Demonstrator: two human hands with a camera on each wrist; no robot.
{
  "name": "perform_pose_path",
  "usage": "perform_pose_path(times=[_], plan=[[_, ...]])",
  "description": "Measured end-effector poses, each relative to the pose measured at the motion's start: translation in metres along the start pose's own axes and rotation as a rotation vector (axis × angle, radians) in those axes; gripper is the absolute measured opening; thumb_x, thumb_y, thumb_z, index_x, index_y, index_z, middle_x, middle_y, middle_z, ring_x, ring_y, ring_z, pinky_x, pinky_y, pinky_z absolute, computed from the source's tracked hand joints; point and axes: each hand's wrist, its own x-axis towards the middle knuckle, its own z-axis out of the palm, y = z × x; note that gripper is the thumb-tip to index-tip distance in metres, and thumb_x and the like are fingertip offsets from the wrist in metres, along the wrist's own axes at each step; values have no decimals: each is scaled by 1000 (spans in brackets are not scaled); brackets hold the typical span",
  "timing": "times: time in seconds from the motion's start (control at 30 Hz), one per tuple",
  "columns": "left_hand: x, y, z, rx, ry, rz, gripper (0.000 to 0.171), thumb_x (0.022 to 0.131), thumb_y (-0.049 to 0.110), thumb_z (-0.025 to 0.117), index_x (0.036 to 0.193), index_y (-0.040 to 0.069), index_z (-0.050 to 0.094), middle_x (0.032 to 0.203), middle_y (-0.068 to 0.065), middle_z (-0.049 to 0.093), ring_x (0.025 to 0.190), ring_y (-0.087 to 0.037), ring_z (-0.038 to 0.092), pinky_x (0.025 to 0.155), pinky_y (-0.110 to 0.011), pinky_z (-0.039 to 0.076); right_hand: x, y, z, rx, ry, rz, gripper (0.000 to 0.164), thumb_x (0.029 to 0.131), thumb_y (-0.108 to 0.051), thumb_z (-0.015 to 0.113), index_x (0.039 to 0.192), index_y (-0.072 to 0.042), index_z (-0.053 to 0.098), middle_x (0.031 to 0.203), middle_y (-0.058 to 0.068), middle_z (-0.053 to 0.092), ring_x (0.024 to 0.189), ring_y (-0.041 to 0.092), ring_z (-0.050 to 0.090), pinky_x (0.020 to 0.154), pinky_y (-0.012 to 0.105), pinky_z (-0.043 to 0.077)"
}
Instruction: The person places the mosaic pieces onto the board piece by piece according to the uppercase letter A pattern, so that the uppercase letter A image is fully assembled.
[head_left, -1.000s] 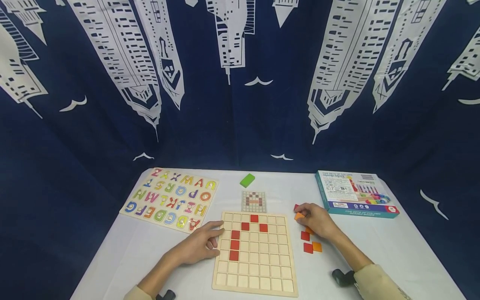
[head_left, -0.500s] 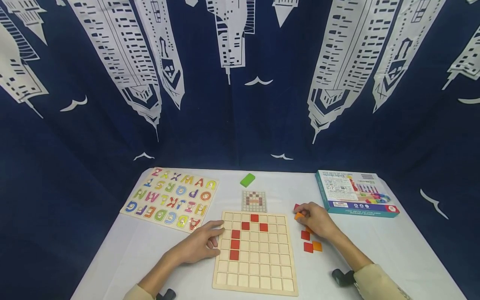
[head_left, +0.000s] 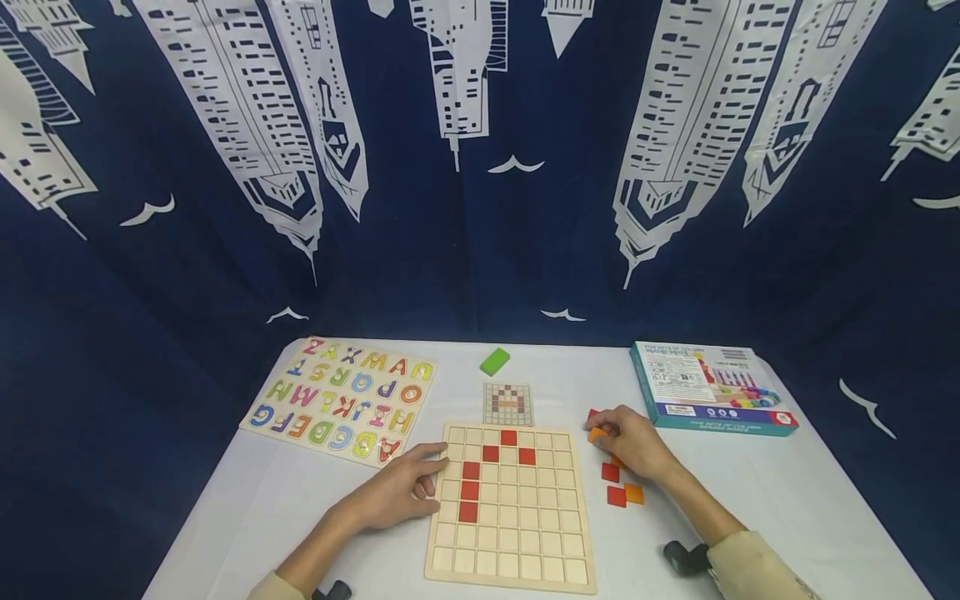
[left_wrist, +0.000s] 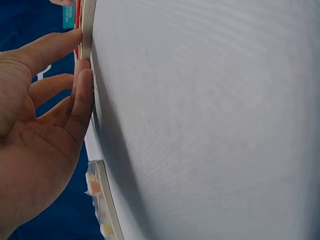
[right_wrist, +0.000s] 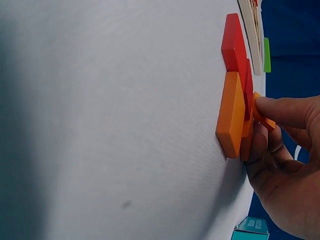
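A wooden grid board point(head_left: 517, 542) lies on the white table, with several red square tiles point(head_left: 470, 490) in its cells. My left hand point(head_left: 396, 493) rests at the board's left edge, thumb and fingertips touching it; the left wrist view shows the thumb against the board's side. To the right of the board, my right hand point(head_left: 636, 443) pinches an orange tile point(head_left: 597, 434) between thumb and fingers. Around that hand lie loose red tiles point(head_left: 616, 497) and orange tiles point(head_left: 634, 493); one red tile is partly behind the fingers. In the right wrist view, the pinched orange tile point(right_wrist: 265, 118) is tilted.
A small pattern card point(head_left: 507, 403) lies just behind the board, with a green block point(head_left: 495, 361) farther back. An alphabet puzzle board point(head_left: 337, 398) is at the back left. On the back right sits a teal-sided box point(head_left: 716, 388). A dark printed curtain hangs behind the table.
Almost nothing differs: both hands keep their places, and the right hand still pinches the orange tile, which has shifted very slightly.
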Motion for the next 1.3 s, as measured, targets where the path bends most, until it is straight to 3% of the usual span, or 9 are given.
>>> perform_pose_path(times=[0.2, 0.43, 0.7, 1.3], plan=[[0, 0, 1, -2, 2, 2, 65, 85, 17, 78, 143, -1, 53, 158, -7, 36, 83, 1, 59, 76, -19, 53, -1, 0, 1, -6, 1, -4, 25, 88, -5, 75, 110, -15, 77, 96, 4, 61, 89, 21, 53, 78, 32, 51], [0, 0, 1, -12, 2, 10, 65, 85, 17, 78, 142, -3, 54, 158, -9, 36, 83, 1, 60, 76, -19, 53, -2, -1, 1, 8, -14, 20, 25, 89, -7, 74, 111, -19, 76, 117, 8, 68, 97, 23, 57, 90, 42, 53], [0, -1, 1, -10, 0, 10, 65, 85, 17, 78, 142, -2, 54, 157, -8, 37, 83, 1, 60, 76, -19, 53, -2, -2, 0, 19, -17, 11, 23, 91, -10, 73, 112, -18, 76, 115, 6, 69, 94, 21, 57, 82, 35, 50], [0, -1, 0, -3, 1, 10, 65, 85, 18, 79, 143, -1, 54, 156, -8, 38, 83, 2, 59, 76, -19, 53, -4, -4, 1, 37, 5, 30, 22, 93, -12, 71, 114, -17, 76, 119, 8, 69, 99, 22, 58, 88, 39, 53]])
